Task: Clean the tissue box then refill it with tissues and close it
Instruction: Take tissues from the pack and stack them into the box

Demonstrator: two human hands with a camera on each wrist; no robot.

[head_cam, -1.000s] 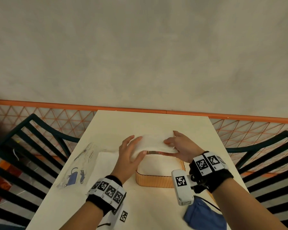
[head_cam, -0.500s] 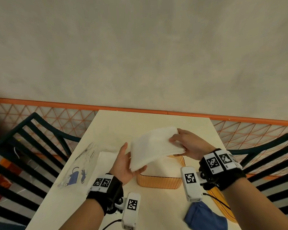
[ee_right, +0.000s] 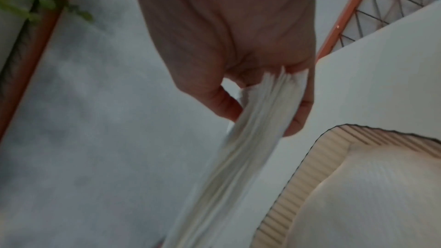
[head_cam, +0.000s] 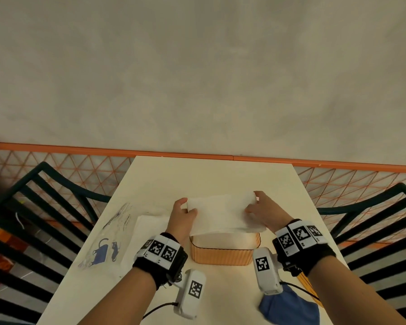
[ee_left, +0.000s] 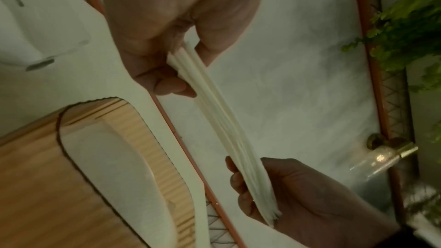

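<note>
An orange ribbed tissue box [head_cam: 223, 253] stands open on the cream table [head_cam: 209, 174], with white tissues inside it [ee_left: 114, 157]. Above the box I hold a flat stack of white tissues [head_cam: 220, 213] level between both hands. My left hand [head_cam: 182, 215] pinches its left end [ee_left: 188, 61], thumb on top. My right hand [head_cam: 259, 211] pinches the right end [ee_right: 269, 93]. The stack hides the far part of the box's opening in the head view.
A clear plastic wrapper with blue cat prints [head_cam: 108, 240] lies left of the box, beside a white sheet [head_cam: 148, 231]. A blue cloth [head_cam: 288, 306] and an orange lid edge [head_cam: 308, 287] lie at the near right. Dark slatted chairs [head_cam: 33, 219] flank the table.
The tissue stack, tilted up on its left side half a second ago, now lies level over the box. My left hand has shifted from cupping its edge to pinching its left end.
</note>
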